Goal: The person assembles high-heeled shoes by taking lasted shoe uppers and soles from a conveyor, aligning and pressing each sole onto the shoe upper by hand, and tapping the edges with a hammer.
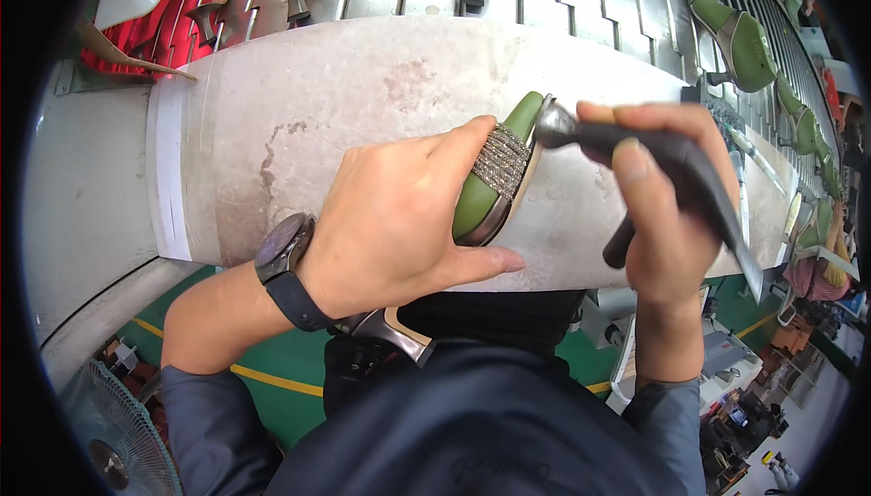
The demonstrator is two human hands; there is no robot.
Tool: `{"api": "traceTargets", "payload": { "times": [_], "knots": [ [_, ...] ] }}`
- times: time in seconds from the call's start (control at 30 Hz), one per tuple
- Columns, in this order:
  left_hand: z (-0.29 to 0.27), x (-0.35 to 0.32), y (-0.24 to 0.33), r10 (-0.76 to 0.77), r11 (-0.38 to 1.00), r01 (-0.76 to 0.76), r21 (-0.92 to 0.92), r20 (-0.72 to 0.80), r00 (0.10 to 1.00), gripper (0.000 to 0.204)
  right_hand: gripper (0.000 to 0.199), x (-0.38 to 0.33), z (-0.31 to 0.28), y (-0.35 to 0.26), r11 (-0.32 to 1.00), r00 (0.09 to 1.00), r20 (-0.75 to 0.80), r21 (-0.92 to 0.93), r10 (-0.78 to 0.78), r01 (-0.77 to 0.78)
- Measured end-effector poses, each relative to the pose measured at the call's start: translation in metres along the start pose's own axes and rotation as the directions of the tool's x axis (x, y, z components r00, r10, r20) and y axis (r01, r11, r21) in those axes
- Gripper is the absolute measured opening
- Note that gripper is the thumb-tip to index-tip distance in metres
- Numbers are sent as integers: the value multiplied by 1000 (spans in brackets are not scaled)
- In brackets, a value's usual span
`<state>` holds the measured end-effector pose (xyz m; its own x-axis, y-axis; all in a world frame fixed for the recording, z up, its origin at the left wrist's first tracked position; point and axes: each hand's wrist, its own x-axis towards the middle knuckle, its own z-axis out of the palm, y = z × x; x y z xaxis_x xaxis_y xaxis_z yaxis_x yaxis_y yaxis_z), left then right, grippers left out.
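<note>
My left hand [390,210], with a dark watch on its wrist, lies over a green shoe [474,208] and presses it against the pale worktop. A glittering band [502,162] crosses the upper, and the sole's edge faces right. The left fingers are mostly hidden; the thumb sticks out below the shoe. In my right hand [671,196] is a black-bodied hammer [653,147]. Its round metal face is at the sole's edge near the upper tip; whether they touch I cannot tell. A flat metal end of the hammer points down to the right.
The stained worktop [336,106] spreads under both hands. Beyond it runs a slatted metal conveyor [617,6], with green shoes [748,47] at the right. A bronze-coloured heel-like piece [390,331] shows below my left wrist. A fan [122,437] stands at lower left.
</note>
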<state>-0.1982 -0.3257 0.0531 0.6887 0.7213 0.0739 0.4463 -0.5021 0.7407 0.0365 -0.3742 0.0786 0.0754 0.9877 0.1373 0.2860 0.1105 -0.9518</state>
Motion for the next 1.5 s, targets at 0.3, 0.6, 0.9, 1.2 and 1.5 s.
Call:
{"api": "traceTargets", "payload": {
  "times": [0.3, 0.6, 0.9, 1.2, 1.5],
  "knots": [
    [3, -2, -1, 14, 1000, -13, 23, -48, 999, 88, 25, -6, -5, -7, 991, 986, 147, 118, -78, 61],
    [-10, 5, -13, -18, 991, 36, -126, 137, 990, 74, 47, -51, 27, -9, 833, 881, 210, -291, -424, 470],
    [-8, 2, -23, 60, 980, -46, -192, 67, 996, 35, 44, -104, 67, 13, 921, 930, -97, -211, -354, 328],
    [-1, -3, -16, 56, 993, -56, -108, -7, 998, 35, 42, -112, 99, 2, 901, 919, -64, -237, -388, 364],
    [5, -3, -18, -70, 995, 64, -79, -75, 995, 45, 45, -111, 97, 7, 950, 954, 48, 113, -297, 290]
  ]
}}
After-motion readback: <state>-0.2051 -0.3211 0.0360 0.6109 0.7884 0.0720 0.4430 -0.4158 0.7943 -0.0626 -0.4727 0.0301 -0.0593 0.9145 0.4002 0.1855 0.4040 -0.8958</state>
